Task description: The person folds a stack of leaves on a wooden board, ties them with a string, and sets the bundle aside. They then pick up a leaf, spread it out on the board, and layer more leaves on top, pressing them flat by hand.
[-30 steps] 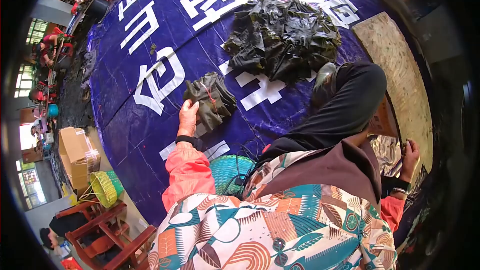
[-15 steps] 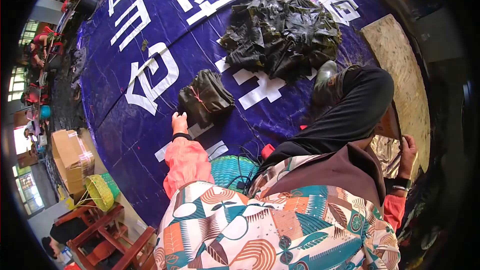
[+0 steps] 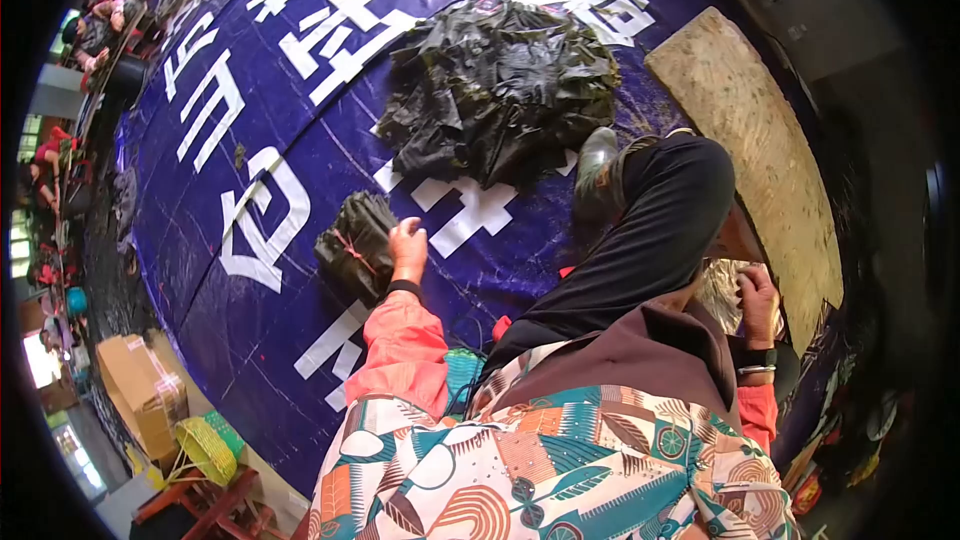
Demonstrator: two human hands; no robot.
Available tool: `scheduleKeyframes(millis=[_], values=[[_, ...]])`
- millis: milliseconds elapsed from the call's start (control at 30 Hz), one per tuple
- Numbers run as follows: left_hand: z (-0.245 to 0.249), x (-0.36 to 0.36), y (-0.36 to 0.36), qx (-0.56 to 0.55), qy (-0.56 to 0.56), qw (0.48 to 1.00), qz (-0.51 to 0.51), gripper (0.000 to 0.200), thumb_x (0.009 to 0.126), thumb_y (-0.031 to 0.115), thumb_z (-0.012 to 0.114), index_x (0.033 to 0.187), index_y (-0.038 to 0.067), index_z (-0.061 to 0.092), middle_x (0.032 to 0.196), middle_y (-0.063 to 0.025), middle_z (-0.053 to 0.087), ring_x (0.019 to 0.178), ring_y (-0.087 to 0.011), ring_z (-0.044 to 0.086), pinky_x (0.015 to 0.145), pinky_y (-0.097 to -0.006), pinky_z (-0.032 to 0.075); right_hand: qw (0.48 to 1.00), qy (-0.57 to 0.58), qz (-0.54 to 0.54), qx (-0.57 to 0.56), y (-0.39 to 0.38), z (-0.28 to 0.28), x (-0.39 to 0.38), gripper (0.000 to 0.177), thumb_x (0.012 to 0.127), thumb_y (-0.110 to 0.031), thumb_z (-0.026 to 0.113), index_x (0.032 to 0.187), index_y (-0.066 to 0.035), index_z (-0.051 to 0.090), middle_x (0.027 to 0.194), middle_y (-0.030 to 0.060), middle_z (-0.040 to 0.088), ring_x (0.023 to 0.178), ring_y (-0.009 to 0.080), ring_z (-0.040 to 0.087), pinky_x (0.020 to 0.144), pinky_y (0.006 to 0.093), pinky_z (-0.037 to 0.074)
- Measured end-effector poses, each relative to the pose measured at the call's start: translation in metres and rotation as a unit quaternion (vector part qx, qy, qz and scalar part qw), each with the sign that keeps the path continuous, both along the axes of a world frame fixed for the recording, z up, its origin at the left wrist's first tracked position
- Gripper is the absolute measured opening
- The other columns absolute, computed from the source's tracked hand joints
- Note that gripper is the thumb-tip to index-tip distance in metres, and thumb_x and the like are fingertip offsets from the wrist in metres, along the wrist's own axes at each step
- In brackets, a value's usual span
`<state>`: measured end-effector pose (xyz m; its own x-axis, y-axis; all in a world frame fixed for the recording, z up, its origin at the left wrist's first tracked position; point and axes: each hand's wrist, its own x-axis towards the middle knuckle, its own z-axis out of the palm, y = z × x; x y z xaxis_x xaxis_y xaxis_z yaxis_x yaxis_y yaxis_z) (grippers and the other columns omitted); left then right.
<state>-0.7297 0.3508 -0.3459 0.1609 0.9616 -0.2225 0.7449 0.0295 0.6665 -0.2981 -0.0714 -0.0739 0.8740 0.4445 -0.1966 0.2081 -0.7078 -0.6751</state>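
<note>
My left hand [image 3: 408, 246] rests on the right edge of a small bundle of dark green leaves [image 3: 352, 246] tied with red string, lying on the blue tarp [image 3: 220, 90]. A large loose heap of dark leaves [image 3: 500, 90] lies farther out on the tarp. My right hand [image 3: 757, 292] is curled at my right side against a crumpled pale sheet [image 3: 722, 280], beside the board; what it grips is hard to tell. My black-trousered leg [image 3: 655, 230] stretches between the two hands, its shoe [image 3: 597, 162] near the heap.
A pale chipboard panel [image 3: 745, 150] lies at the right. A teal woven basket [image 3: 460, 372] peeks out by my lap. A cardboard box [image 3: 140, 388], a yellow-green basket [image 3: 205, 445] and a wooden chair stand at lower left. Other people sit far off at upper left.
The view has swung right. My left hand moved from the bundle's left side across to its right edge. My right hand lifted a little by the pale sheet.
</note>
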Motion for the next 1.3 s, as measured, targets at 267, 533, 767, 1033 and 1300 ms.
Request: scheduleKeyframes(millis=[267, 533, 767, 1033, 1300], values=[[0.007, 0.174, 0.002, -0.091, -0.059, 0.976, -0.190, 0.034, 0.077, 0.020, 0.067, 0.110, 0.014, 0.067, 0.114, -0.0128, 0.062, 0.111, -0.0277, 0.058, 0.096, -0.0364, 0.046, 0.998, 0.015, -0.019, -0.058, -0.004, -0.036, -0.016, 0.014, 0.080, -0.007, 0.061, 0.090, -0.001, 0.068, 0.079, 0.0123, 0.067, 0.071, 0.0188, 0.063, 0.067, 0.0303, 0.050], [0.027, 0.262, 0.071, -0.140, -0.087, 0.932, -0.321, 0.033, 0.081, 0.015, 0.066, 0.112, 0.004, 0.065, 0.110, -0.0123, 0.066, 0.106, -0.0239, 0.061, 0.093, -0.0337, 0.047, 0.992, 0.052, -0.020, -0.115, -0.007, -0.048, -0.013, 0.015, 0.078, -0.008, 0.064, 0.090, -0.001, 0.068, 0.077, 0.0136, 0.068, 0.066, 0.0216, 0.065, 0.063, 0.0328, 0.050], [0.091, 0.218, 0.121, -0.177, -0.062, 0.895, -0.404, 0.028, 0.088, 0.012, 0.064, 0.114, 0.002, 0.063, 0.106, -0.0040, 0.066, 0.099, -0.0121, 0.059, 0.089, -0.0277, 0.047, 0.990, 0.070, -0.029, -0.116, -0.010, -0.054, -0.005, 0.013, 0.082, -0.007, 0.062, 0.093, -0.002, 0.067, 0.078, 0.0104, 0.068, 0.065, 0.0159, 0.062, 0.060, 0.0304, 0.049], [0.253, 0.101, 0.100, -0.161, -0.097, 0.937, -0.294, 0.028, 0.091, 0.011, 0.060, 0.117, 0.003, 0.062, 0.107, 0.0009, 0.064, 0.095, -0.0072, 0.057, 0.085, -0.0235, 0.046, 0.970, 0.167, -0.034, -0.172, 0.001, -0.047, 0.001, 0.022, 0.087, -0.016, 0.060, 0.102, 0.000, 0.065, 0.082, 0.0044, 0.066, 0.066, 0.0122, 0.058, 0.061, 0.0280, 0.047], [0.353, -0.019, 0.053, -0.052, 0.025, 0.969, -0.242, 0.026, 0.091, 0.014, 0.060, 0.113, 0.001, 0.064, 0.102, -0.0010, 0.064, 0.096, -0.0099, 0.057, 0.085, -0.0246, 0.045, 0.978, 0.203, 0.044, -0.029, 0.021, -0.043, 0.010, 0.020, 0.090, -0.013, 0.057, 0.106, -0.003, 0.065, 0.087, 0.0014, 0.064, 0.069, 0.0087, 0.055, 0.062, 0.0224, 0.043]])
